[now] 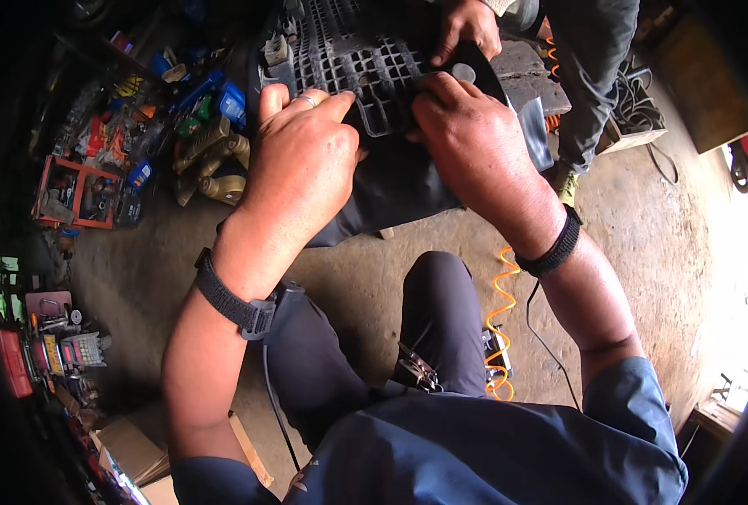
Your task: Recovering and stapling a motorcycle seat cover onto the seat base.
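Note:
A black plastic base with a grid pattern (340,50) lies in front of me with black sheet material (391,185) under and around it. My left hand (298,160), a ring on one finger, is closed on the black material at the base's near left. My right hand (466,139) grips near the base's right end, fingers bent down and partly hidden. Another person's hand (471,29) holds the far right side, beside a round grey disc (463,72).
A worn wooden bench (530,76) supports the work. The other person's leg (593,76) stands at right, near a box of cables (631,126). Bottles (214,160), a red crate (78,189) and tools line the left. An orange coiled hose (500,311) runs beside my knee.

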Demonstrator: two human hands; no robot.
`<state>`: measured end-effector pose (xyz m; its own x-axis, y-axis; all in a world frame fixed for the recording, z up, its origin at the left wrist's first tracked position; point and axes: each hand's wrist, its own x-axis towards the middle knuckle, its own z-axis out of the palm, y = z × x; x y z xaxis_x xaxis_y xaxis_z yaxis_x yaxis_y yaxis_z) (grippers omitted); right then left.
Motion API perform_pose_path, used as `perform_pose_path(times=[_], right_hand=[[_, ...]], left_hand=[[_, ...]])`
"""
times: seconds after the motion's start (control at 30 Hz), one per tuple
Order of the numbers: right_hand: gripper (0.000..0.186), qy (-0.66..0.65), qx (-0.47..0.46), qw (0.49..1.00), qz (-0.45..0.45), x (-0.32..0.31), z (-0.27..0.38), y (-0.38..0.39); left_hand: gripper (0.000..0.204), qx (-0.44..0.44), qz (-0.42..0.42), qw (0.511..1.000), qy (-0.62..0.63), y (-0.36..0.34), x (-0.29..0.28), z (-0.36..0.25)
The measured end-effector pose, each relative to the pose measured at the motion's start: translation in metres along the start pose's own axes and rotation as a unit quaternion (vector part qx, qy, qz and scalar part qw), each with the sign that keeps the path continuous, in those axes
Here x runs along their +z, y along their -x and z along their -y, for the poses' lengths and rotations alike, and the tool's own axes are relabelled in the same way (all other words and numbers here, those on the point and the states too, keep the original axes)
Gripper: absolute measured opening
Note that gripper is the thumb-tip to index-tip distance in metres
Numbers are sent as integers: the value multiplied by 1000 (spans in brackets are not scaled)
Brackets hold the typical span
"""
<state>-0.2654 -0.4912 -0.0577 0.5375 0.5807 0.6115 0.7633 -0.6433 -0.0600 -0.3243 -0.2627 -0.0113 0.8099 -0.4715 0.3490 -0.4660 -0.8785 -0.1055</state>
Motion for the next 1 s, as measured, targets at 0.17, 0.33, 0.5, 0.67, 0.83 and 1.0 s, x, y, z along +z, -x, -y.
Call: perform_pose_path(times=[0.17,0.33,0.5,0.67,0.83,1.0], right_hand=[[17,-2,10,1000,0,-4,0,2],[21,-98,18,995,-20,-11,-4,6],[18,-211,61,976,10,-28,-9,13],[24,-161,-16,984,-76,-37,-2,29],[24,-190,44,980,-40,-54,15,72],[21,-334,131,932,50,-74,16,91]], left_hand=[[17,6,-13,1000,-2,3,2,-3],[19,62,-120,989,53,17,-4,-9],[17,-13,-140,969,202,49,-3,-46],[15,-91,-110,973,182,63,-4,-42],[16,-55,-107,960,253,90,-3,-42],[12,-171,18,923,344,98,-29,-53]])
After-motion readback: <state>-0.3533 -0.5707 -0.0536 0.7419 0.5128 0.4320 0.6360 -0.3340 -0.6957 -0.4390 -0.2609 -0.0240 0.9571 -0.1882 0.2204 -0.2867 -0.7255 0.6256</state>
